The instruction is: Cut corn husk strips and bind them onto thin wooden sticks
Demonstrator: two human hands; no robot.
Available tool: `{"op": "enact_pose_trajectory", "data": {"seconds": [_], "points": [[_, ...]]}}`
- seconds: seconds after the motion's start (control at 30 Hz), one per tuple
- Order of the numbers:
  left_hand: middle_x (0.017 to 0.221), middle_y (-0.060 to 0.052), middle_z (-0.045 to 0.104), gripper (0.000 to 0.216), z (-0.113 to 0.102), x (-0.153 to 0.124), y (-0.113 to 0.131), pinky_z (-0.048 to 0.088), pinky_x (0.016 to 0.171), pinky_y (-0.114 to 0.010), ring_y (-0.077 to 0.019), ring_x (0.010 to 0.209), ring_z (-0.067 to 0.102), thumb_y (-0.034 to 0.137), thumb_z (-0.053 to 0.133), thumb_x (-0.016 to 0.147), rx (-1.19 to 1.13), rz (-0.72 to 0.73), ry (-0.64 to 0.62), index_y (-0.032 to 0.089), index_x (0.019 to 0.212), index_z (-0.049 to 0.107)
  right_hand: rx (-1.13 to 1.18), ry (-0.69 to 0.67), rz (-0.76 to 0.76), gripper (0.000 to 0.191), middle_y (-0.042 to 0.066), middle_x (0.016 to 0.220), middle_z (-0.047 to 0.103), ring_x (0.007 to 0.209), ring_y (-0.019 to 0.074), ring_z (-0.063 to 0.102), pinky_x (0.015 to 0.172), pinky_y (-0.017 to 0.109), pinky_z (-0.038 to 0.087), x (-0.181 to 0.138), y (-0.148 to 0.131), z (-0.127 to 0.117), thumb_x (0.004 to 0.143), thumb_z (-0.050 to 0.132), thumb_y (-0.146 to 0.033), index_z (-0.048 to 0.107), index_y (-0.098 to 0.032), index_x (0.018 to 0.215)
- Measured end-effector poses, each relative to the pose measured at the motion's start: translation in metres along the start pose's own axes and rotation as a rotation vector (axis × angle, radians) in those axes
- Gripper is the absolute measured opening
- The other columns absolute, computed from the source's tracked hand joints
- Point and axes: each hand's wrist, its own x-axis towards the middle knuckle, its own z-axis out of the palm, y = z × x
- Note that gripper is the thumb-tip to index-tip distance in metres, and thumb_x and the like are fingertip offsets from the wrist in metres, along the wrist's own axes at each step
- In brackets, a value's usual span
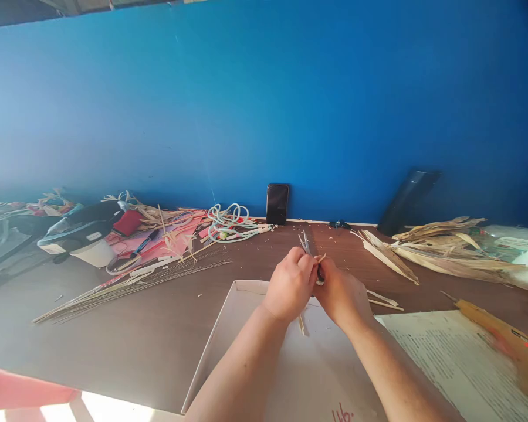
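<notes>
My left hand (pixel 290 283) and my right hand (pixel 341 293) meet above a shallow white box lid (pixel 330 363). In my right hand is a pair of scissors (pixel 306 243), its blades pointing away from me and its dark handle partly showing between the hands. The fingers of my left hand are closed, pinching close to the scissors. A thin pale tip pokes out between the hands; most of what the left fingers hold is hidden. Below them, a narrow pale dry strip (pixel 303 325) shows against the lid.
A black phone (pixel 277 204) leans on the blue wall (pixel 264 105). Dried husks (pixel 449 252) and a dark cylinder (pixel 407 202) are at right, with a glue gun (pixel 493 328) on a printed sheet (pixel 449 351). Leftward lie a pale coiled cord (pixel 233 225), thin wires (pixel 127 293) and pink paper (pixel 158 240).
</notes>
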Motion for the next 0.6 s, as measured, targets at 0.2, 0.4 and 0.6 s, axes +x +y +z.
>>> {"op": "enact_pose_trajectory", "data": {"seconds": [0.2,0.4,0.6], "points": [[0.084,-0.003,0.052,0.016,0.003,0.001,-0.007,0.043,0.067,-0.022,-0.0109,0.072,0.052,0.023,0.042,0.087,-0.064,-0.067,0.071,0.018,0.086,0.057,0.106,0.034,-0.116,0.037,0.001,0.085,0.071,0.066,0.0210,0.066,0.049,0.026,0.033,-0.002,0.003,0.005,0.082,0.050,-0.035,0.050,-0.029,0.119],[0.083,-0.003,0.053,0.009,-0.001,0.005,-0.027,0.041,0.067,-0.021,-0.0111,0.072,0.053,0.017,0.048,0.081,-0.011,-0.295,0.143,0.018,0.080,0.057,0.191,0.110,0.097,0.028,-0.002,0.087,0.070,0.076,0.0214,0.064,0.057,0.028,0.040,0.009,0.030,-0.006,0.082,0.047,-0.045,0.062,-0.038,0.105],[0.082,-0.004,0.057,0.012,-0.005,0.005,-0.049,0.040,0.066,-0.023,-0.0139,0.073,0.055,0.018,0.048,0.079,0.139,-0.503,0.074,0.018,0.074,0.059,0.023,-0.280,0.230,0.021,0.001,0.082,0.068,0.068,0.0220,0.061,0.051,0.030,0.036,0.024,0.063,-0.014,0.075,0.050,-0.044,0.070,-0.036,0.078]]}}
